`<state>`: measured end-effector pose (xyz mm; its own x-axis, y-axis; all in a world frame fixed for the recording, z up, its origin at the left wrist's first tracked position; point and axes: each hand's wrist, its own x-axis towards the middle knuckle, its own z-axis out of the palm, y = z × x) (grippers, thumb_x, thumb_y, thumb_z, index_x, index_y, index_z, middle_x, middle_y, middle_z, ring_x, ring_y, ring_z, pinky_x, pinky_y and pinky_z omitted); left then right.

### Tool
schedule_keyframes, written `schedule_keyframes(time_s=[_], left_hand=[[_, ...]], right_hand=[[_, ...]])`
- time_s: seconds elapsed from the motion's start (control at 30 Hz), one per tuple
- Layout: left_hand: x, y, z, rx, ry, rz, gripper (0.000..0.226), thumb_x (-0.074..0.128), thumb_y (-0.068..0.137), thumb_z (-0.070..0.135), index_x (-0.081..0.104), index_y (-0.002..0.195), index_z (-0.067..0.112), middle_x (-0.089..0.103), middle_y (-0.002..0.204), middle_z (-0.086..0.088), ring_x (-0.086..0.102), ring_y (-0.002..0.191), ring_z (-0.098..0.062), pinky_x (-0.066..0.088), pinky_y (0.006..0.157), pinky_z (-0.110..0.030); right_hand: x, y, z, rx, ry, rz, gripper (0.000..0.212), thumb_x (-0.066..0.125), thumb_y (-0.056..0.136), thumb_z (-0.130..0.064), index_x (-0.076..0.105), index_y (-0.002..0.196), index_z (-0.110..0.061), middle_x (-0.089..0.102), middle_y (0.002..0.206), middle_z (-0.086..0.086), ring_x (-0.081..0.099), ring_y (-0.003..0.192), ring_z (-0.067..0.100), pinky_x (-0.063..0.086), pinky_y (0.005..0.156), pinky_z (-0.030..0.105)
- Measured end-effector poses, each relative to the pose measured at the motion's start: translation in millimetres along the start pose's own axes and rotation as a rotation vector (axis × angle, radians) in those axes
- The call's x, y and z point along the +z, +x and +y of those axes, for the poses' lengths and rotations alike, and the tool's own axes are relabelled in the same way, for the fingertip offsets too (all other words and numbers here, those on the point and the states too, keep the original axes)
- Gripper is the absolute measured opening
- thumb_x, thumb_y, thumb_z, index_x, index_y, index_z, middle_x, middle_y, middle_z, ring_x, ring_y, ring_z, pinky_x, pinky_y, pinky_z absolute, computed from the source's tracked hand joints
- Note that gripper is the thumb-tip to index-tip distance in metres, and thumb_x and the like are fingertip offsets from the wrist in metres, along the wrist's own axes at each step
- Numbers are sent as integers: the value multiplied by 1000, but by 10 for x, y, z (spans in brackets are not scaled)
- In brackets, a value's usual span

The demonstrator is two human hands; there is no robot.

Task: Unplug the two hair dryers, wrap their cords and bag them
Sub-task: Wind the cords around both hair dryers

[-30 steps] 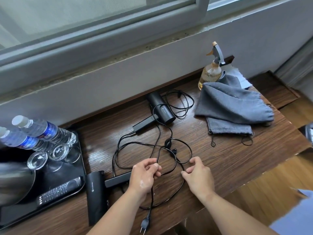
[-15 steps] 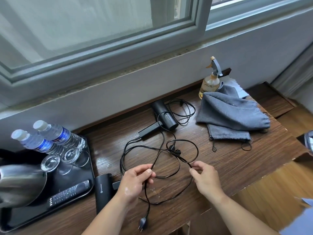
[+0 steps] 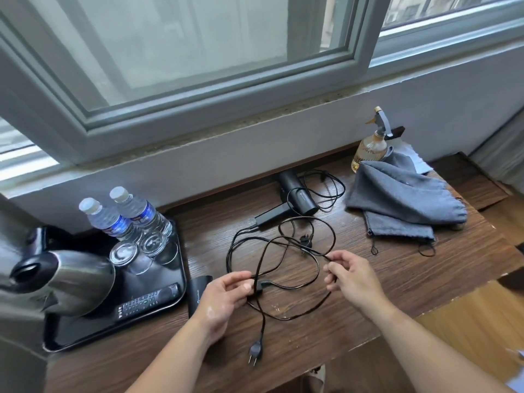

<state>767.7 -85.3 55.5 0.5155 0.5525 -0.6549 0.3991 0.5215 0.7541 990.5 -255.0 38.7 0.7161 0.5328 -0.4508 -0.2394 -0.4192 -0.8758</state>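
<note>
left hand (image 3: 224,293): pinching cord (image 3: 263,321) between thumb and fingers, right beside near dryer (image 3: 198,290) handle end
right hand (image 3: 353,275): pinching another strand at the tangle's right edge, apparently just clear of table (image 3: 411,276)
cord state: loose loops crossing between both dryers; cannot tell for sure which strand belongs to which
plug (image 3: 255,351): free, lying near front edge, so near dryer looks unplugged
far dryer (image 3: 297,192): by the wall, own cord coiled behind and trailing into the same tangle
step (judged): separating near cord before wrapping
how to: anchor with left at the handle, run right along the strand toward the plug, lift it over crossings rather than pulling through
wrap: even loops, no sharp bend at the handle end
risk: tugging drags far dryer or tightens a knot; plug may slip off the edge
bags (image 3: 402,199): grey, flat at right, well apart, for later
</note>
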Motion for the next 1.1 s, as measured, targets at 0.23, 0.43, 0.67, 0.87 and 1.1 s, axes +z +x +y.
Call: schedule_keyframes(time_s=[0.23, 0.43, 0.67, 0.87, 1.1], left_hand=[[-131, -72, -550, 1, 813, 105, 14, 81, 79, 26, 69, 82, 29, 73, 80, 8, 67, 78, -3, 48, 74, -7], [116, -29, -874, -23, 1075, 90, 36, 71, 75, 56, 64, 91, 25, 73, 90, 4, 68, 92, -14, 53, 86, -26], [262, 131, -848, -45, 1166, 136, 30, 72, 77, 45, 60, 96, 25, 70, 101, -1, 67, 98, -24, 55, 85, -31], [244, 140, -851, -119, 992, 141, 20, 72, 65, 39, 64, 76, 24, 69, 81, 5, 62, 70, -11, 46, 65, -19], [209, -47, -645, -110, 385, -15, 8, 83, 77, 10, 78, 73, 15, 72, 69, -3, 68, 62, -18, 58, 63, -33]], right_hand=[[44, 12, -1, 3, 14, 14, 24, 52, 94, 7, 65, 95, -14, 70, 82, 11, 61, 58, 16, 53, 51, 31], [62, 5, 73, 21, 17, 31, 23, 52, 95, 6, 64, 95, -14, 71, 86, 13, 61, 61, 17, 54, 52, 31], [28, 25, 176, 19, 27, 26, 22, 53, 96, 3, 65, 97, -15, 71, 86, 11, 63, 64, 18, 53, 54, 32], [9, 32, 222, 31, 36, 22, 21, 53, 97, 2, 65, 97, -17, 71, 84, 7, 64, 65, 18, 53, 54, 32], [2, 22, 170, 32, 49, 1, 22, 53, 97, 4, 64, 98, -15, 71, 87, 10, 63, 66, 20, 52, 54, 31]])
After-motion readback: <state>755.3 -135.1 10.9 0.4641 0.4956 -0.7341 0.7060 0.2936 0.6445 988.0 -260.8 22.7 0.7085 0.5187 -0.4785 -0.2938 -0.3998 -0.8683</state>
